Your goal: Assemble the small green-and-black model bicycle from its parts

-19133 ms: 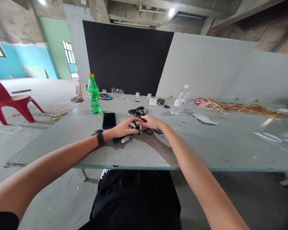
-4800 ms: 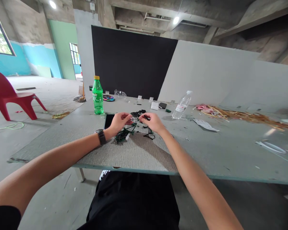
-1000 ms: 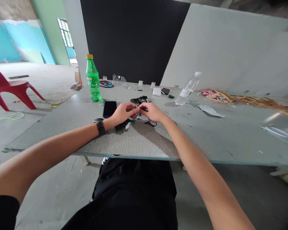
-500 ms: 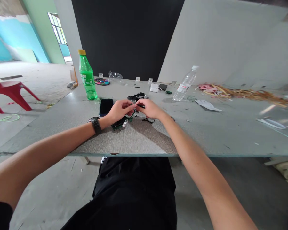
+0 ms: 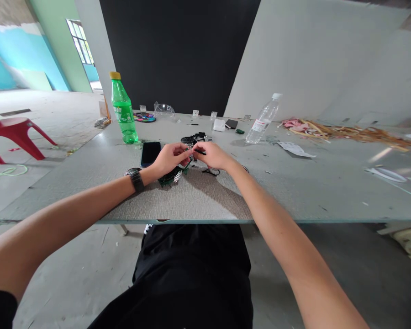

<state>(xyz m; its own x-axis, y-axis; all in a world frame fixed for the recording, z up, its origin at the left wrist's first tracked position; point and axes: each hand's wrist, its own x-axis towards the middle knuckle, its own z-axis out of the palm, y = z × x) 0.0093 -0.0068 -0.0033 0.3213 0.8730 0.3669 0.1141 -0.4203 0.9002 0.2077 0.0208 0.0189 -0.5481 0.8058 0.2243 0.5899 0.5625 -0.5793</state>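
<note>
Earlier apart, left hand [image 5: 174,160] and right hand [image 5: 212,154] now meet for two-handed work; right fingers [image 5: 199,145] pinch a black piece [image 5: 200,152], left grip indiscernible; dark-green frame [image 5: 167,177] at their eight o'clock.

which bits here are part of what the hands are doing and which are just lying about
Seemingly part of the work, nearest the left hand and right hand:
green-and-black piece
black parts behind the hands
black looped piece

Seemingly just lying about:
phone
green bottle
clear bottle
white case
paper sheet
</note>
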